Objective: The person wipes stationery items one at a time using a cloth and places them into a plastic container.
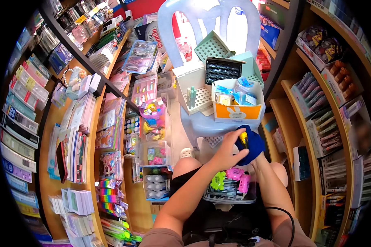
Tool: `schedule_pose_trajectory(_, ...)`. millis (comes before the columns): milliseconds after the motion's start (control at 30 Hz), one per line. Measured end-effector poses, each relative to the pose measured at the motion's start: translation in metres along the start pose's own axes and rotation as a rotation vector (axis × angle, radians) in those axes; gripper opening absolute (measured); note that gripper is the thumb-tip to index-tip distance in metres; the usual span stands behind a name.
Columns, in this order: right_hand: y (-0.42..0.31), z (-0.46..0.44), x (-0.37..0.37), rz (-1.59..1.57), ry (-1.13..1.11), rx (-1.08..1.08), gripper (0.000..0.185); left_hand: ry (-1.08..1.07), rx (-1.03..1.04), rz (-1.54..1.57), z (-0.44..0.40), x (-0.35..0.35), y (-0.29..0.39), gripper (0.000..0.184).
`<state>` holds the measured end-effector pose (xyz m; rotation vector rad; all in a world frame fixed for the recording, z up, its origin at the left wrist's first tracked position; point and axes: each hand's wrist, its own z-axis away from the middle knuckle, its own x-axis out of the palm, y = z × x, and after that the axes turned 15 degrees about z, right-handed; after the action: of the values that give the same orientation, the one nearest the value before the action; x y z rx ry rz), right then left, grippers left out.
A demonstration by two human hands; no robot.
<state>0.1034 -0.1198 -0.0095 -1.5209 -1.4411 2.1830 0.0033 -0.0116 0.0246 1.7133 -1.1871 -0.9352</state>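
Right now, a yellow-and-black item [244,140] rests against a bunched blue cloth [255,145], between the seated person's hands and just short of the chair [193,124]. The left hand [227,150] is partly curled, its fingers above and its thumb below, with the item and a fold of cloth between them; how firmly it grips either, I cannot tell. Cloth covers most of the right hand [257,161], so its grip cannot be told.

Just below the hands, a clear bin [231,201] sits at the lap, holding dark slim packs [226,192] with pink pieces [243,183] and a green piece [218,180] on top.

On the chair, an orange-fronted box [237,113] of blue packets [245,84] stands nearest the person, beside a white box [186,78] with a holed base. Behind them sit a black tray [222,71] and a green box [212,46]. Stocked shelves flank both sides.
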Motion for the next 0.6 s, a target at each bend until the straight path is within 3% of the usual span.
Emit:
schedule_pose_trajectory(100, 0.013, -0.004, 0.006, 0.156, 0.048, -0.119, 0.05, 0.131, -0.044, 0.071, -0.001, 0.001, -0.007, 0.043)
schedule_pose_trajectory(200, 0.018, -0.003, 0.009, 0.412, 0.053, -0.156, 0.063, 0.144, -0.096, 0.107, 0.001, 0.0, -0.016, 0.045)
schedule_pose_trajectory(233, 0.001, 0.002, -0.005, 0.447, 0.043, -0.272, 0.061, 0.174, -0.111, 0.098, 0.001, -0.002, -0.02, 0.044)
schedule_pose_trajectory(300, -0.007, -0.009, -0.001, -0.391, -0.203, 0.198, 0.057, 0.233, -0.144, 0.193, -0.001, -0.002, -0.033, 0.044)
schedule_pose_trajectory(400, -0.014, -0.007, -0.003, -0.419, -0.147, 0.134, 0.047, 0.248, -0.145, 0.214, 0.001, 0.0, -0.036, 0.043)
schedule_pose_trajectory(467, -0.022, 0.003, -0.015, 0.382, 0.148, -0.383, 0.047, 0.233, -0.123, 0.2, 0.0, 0.004, -0.029, 0.043)
schedule_pose_trajectory(600, -0.028, 0.008, -0.018, 0.552, 0.011, -0.04, 0.057, 0.147, -0.072, 0.246, 0.003, 0.009, -0.026, 0.043)
